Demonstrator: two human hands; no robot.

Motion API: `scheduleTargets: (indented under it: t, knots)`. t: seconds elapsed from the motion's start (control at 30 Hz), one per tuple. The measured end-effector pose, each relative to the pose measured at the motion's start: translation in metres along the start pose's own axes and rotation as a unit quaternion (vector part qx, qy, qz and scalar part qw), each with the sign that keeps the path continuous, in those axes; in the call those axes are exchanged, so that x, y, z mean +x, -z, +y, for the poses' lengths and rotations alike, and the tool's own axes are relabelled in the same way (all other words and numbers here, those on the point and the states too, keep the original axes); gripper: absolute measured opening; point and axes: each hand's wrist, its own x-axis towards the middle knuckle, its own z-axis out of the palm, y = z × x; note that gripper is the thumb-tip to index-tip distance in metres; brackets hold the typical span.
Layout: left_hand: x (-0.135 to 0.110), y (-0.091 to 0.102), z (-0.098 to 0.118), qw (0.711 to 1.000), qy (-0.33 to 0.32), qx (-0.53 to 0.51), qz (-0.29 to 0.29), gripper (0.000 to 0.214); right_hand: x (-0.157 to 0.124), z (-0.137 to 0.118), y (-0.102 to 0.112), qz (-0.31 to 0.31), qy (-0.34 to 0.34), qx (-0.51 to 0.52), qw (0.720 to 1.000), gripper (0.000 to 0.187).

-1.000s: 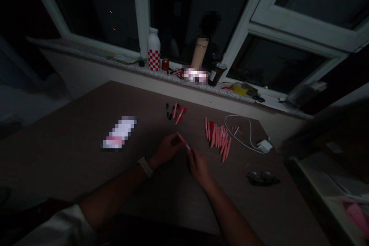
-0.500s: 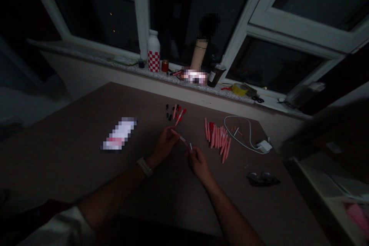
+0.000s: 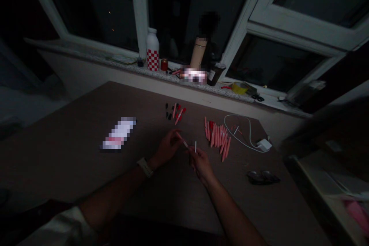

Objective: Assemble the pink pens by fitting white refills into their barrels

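Note:
Between my hands, above the table, is a slim pink pen (image 3: 179, 136) with a pale front section. My left hand (image 3: 165, 148) pinches its barrel, and its front end points toward my right fingers. My right hand (image 3: 202, 164) is closed, with a short thin white stick (image 3: 195, 146) standing up from its fingertips. Whether the right fingers also touch the pen's front end I cannot tell in the dim light. To the right lies a group of pink pens (image 3: 216, 136). Beyond my left hand are a few pink pens (image 3: 179, 117) with black caps (image 3: 167, 115) and red caps (image 3: 183, 110).
A lit phone (image 3: 118, 133) lies at left. On the right are a white cable (image 3: 250, 133) with its charger (image 3: 264, 145), and glasses (image 3: 262, 178). The windowsill holds a checkered bottle (image 3: 153, 50), a small red jar (image 3: 164, 64) and a dark bottle (image 3: 215, 74).
The white stick has turned more upright and shows more above my right fingers. My left hand has shifted slightly, and the pen's front end now sits closer to the right fingers.

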Motion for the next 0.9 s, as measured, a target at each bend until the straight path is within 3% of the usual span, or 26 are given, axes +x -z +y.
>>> scheduleTargets:
  t: [0.3, 0.53, 0.7, 0.9]
  knots:
    - [-0.003, -0.002, 0.005, 0.999, -0.009, -0.009, -0.030, 0.039, -0.001, -0.002, 0.000, -0.009, -0.007, -0.012, 1.000, 0.043]
    - [0.000, 0.001, 0.005, 0.999, 0.007, 0.038, 0.002, 0.028, -0.001, -0.005, -0.001, 0.013, 0.007, 0.005, 1.000, 0.044]
    - [-0.001, 0.006, 0.011, 0.986, -0.025, 0.146, -0.071, 0.020, 0.000, -0.009, 0.004, 0.065, 0.043, -0.010, 0.997, 0.044]
    - [-0.008, 0.001, 0.006, 0.945, -0.131, 0.244, -0.173, 0.029, 0.006, -0.006, 0.005, 0.115, 0.128, -0.090, 0.981, 0.039]
